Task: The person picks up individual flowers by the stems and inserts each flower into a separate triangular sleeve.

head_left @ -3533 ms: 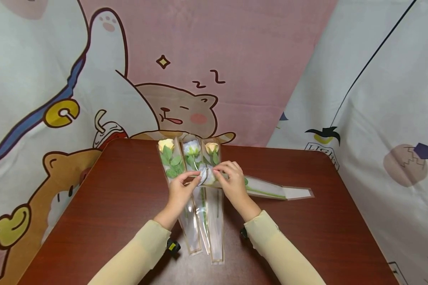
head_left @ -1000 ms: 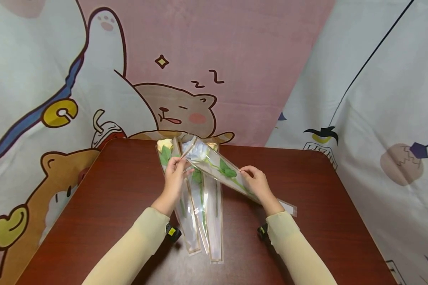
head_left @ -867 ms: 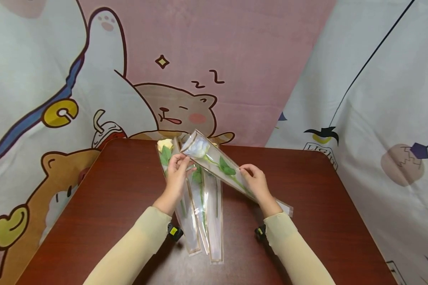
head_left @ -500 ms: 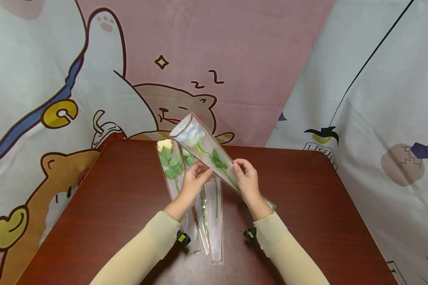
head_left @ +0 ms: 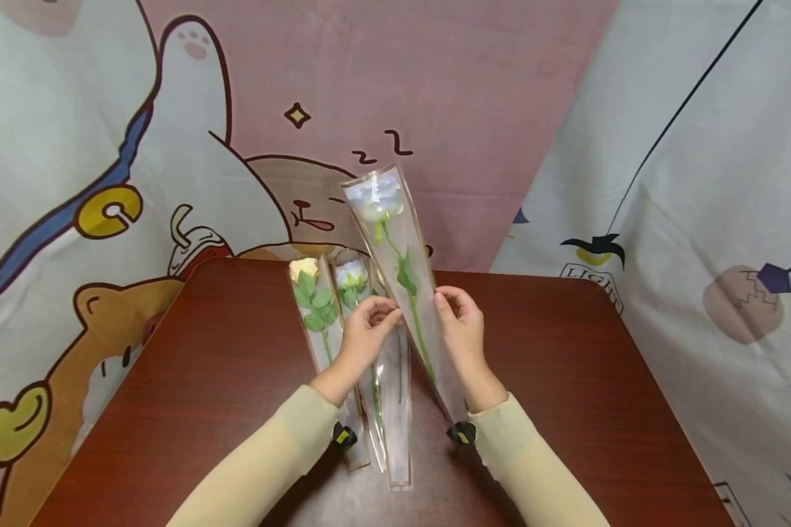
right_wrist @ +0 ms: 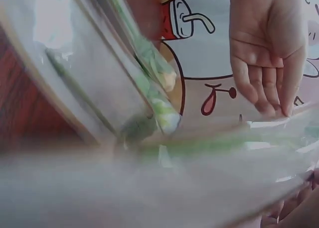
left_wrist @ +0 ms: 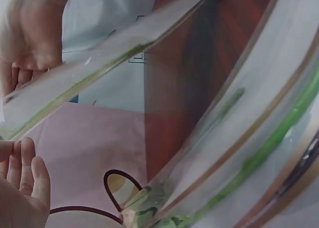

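A pale blue-white artificial rose (head_left: 376, 197) in a clear, gold-edged sleeve is raised above the table, leaning slightly left with its bloom up. My left hand (head_left: 367, 329) pinches the sleeve's left edge between thumb and fingers. My right hand (head_left: 463, 329) pinches the opposite edge at about the same height. In the left wrist view the green stem (left_wrist: 75, 88) runs slantwise between the two hands. Below and left lie more sleeved roses: a yellow rose (head_left: 305, 268) and a blue-white rose (head_left: 351, 275). A third sleeve (head_left: 398, 439) is beside them, its bloom mostly hidden.
The roses rest on a dark red-brown wooden table (head_left: 567, 410). Behind it hangs a cartoon-printed cloth (head_left: 474, 132). Small black devices, one of them a wrist device (head_left: 461, 433), are strapped at both wrists.
The held rose has come off the other sleeves, from lying crosswise to nearly upright, bloom raised. My left hand has shifted from near its bloom end down to the sleeve's middle.
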`<control>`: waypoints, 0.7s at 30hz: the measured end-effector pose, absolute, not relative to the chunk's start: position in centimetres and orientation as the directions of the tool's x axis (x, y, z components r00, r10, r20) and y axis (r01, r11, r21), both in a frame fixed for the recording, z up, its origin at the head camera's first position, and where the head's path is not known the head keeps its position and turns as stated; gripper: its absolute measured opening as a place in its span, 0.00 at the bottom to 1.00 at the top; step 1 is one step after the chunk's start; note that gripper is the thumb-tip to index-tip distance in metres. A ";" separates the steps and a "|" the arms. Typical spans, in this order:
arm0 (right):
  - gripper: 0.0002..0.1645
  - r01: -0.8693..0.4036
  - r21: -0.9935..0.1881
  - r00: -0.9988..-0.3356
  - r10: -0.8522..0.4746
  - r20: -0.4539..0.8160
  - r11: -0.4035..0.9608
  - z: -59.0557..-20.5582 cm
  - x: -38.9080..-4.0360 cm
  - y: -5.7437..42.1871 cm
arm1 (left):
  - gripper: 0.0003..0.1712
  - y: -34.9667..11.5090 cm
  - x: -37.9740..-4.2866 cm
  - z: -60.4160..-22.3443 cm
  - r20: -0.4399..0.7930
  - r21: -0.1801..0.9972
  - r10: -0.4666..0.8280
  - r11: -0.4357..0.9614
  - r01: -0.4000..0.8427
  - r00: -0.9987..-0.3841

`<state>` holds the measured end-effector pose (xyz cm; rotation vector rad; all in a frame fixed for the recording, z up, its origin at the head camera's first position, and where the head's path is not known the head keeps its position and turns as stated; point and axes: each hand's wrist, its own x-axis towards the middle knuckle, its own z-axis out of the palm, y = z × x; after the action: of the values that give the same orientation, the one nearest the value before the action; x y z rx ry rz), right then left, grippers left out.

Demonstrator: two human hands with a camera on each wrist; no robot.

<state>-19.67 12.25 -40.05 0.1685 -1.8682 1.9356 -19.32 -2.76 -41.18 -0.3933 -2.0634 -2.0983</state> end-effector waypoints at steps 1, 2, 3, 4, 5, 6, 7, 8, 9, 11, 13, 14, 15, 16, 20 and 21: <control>0.10 -0.386 -0.922 -0.897 0.225 0.381 0.023 -39.8 -19.4 12.3 | 0.10 -2.8 -19.4 -41.0 0.305 0.952 0.054 -0.017 0.304 -0.951; 0.10 -0.378 -0.925 -0.900 0.223 0.375 0.031 -39.6 -19.2 12.4 | 0.10 -2.8 -19.4 -40.9 0.303 0.953 0.047 -0.008 0.303 -0.952; 0.10 -0.369 -0.929 -0.903 0.224 0.368 0.038 -39.5 -19.1 12.5 | 0.10 -2.8 -19.5 -40.9 0.303 0.953 0.041 0.002 0.304 -0.952; 0.10 -0.361 -0.931 -0.904 0.226 0.362 0.046 -39.5 -19.0 12.7 | 0.11 -2.7 -19.5 -40.8 0.300 0.954 0.037 0.012 0.301 -0.953; 0.10 -0.353 -0.934 -0.906 0.228 0.357 0.058 -39.7 -18.9 12.9 | 0.11 -2.7 -19.6 -40.9 0.295 0.955 0.032 0.029 0.296 -0.955; 0.10 -0.346 -0.936 -0.908 0.229 0.351 0.064 -39.8 -18.9 13.0 | 0.11 -2.6 -19.6 -41.0 0.292 0.955 0.028 0.043 0.293 -0.956; 0.09 -0.335 -0.940 -0.912 0.229 0.341 0.066 -40.1 -18.9 13.3 | 0.10 -2.5 -19.8 -41.3 0.289 0.955 0.025 0.059 0.290 -0.957; 0.09 -0.320 -0.945 -0.918 0.227 0.325 0.062 -40.4 -19.0 13.5 | 0.10 -2.4 -20.0 -41.7 0.281 0.957 0.025 0.068 0.282 -0.959; 0.09 -0.299 -0.953 -0.926 0.223 0.304 0.056 -40.8 -19.1 13.8 | 0.10 -2.3 -20.2 -42.1 0.270 0.959 0.025 0.079 0.271 -0.962; 0.09 -0.239 -0.970 -0.949 0.202 0.243 0.046 -42.0 -19.5 14.2 | 0.08 -2.2 -20.7 -43.2 0.233 0.966 0.015 0.115 0.234 -0.972; 0.09 -0.161 -0.986 -0.969 0.182 0.165 0.035 -43.4 -20.1 14.6 | 0.08 -2.0 -21.1 -44.5 0.179 0.972 0.008 0.150 0.178 -0.984; 0.09 -0.121 -0.992 -0.976 0.176 0.126 0.039 -44.1 -20.4 14.8 | 0.07 -1.9 -21.3 -45.1 0.148 0.976 0.004 0.164 0.146 -0.989; 0.08 -0.085 -0.995 -0.981 0.172 0.093 0.053 -44.9 -20.7 15.0 | 0.07 -1.8 -21.4 -45.6 0.116 0.977 0.001 0.179 0.115 -0.993; 0.09 -0.053 -0.996 -0.983 0.170 0.064 0.066 -45.6 -21.0 15.1 | 0.07 -1.6 -21.6 -46.1 0.085 0.978 -0.002 0.192 0.083 -0.996; 0.08 0.026 -0.990 -0.982 0.188 0.000 0.138 -47.9 -21.9 15.5 | 0.08 -1.0 -22.0 -47.7 0.001 0.982 -0.008 0.187 0.000 -1.000; 0.08 0.038 -0.988 -0.982 0.191 -0.008 0.153 -48.3 -22.1 15.5 | 0.08 -0.8 -22.1 -48.0 -0.014 0.983 -0.013 0.184 -0.016 -1.000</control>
<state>-22.06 15.51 -48.30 -0.2285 -2.2924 1.9575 -22.06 -0.82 -48.00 0.0296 -2.4189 -2.0085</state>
